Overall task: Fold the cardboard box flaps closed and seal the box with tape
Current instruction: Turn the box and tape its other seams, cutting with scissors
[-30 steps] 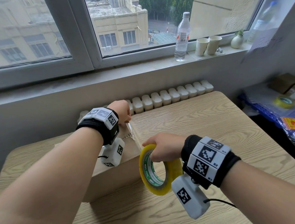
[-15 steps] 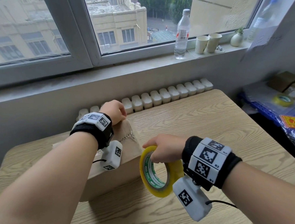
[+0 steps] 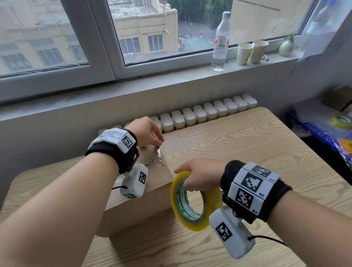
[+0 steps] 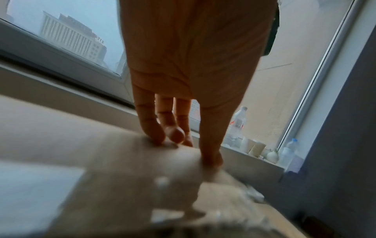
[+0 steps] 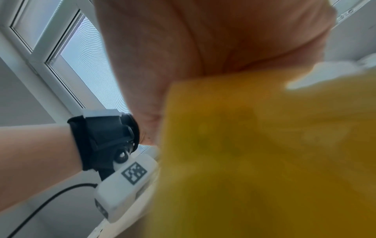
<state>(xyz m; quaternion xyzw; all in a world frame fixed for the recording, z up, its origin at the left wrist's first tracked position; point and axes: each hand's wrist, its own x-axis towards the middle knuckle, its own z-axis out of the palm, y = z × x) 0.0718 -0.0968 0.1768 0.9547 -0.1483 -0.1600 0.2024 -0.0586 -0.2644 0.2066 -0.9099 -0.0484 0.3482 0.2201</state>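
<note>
A brown cardboard box (image 3: 145,210) with its flaps down lies on the wooden table (image 3: 250,156), partly hidden under my left forearm. My left hand (image 3: 155,141) reaches over to the far end of the box top. In the left wrist view its fingers (image 4: 150,125) point straight down and press on the box top (image 4: 97,161), near crinkled clear tape (image 3: 158,159). A white label (image 4: 30,193) sits on the box top. My right hand (image 3: 191,180) grips a yellow tape roll (image 3: 196,207) by its upper rim, upright, beside the box's right side. The tape roll (image 5: 264,153) fills the right wrist view.
On the window sill stand a water bottle (image 3: 221,40), two paper cups (image 3: 251,53) and a small vase (image 3: 286,47). A white radiator (image 3: 204,112) runs behind the table. Another tape roll (image 3: 342,120) lies on blue packaging at the far right.
My left hand has shifted slightly along the far end of the box top and stays on it. My right hand still holds the roll in about the same place.
</note>
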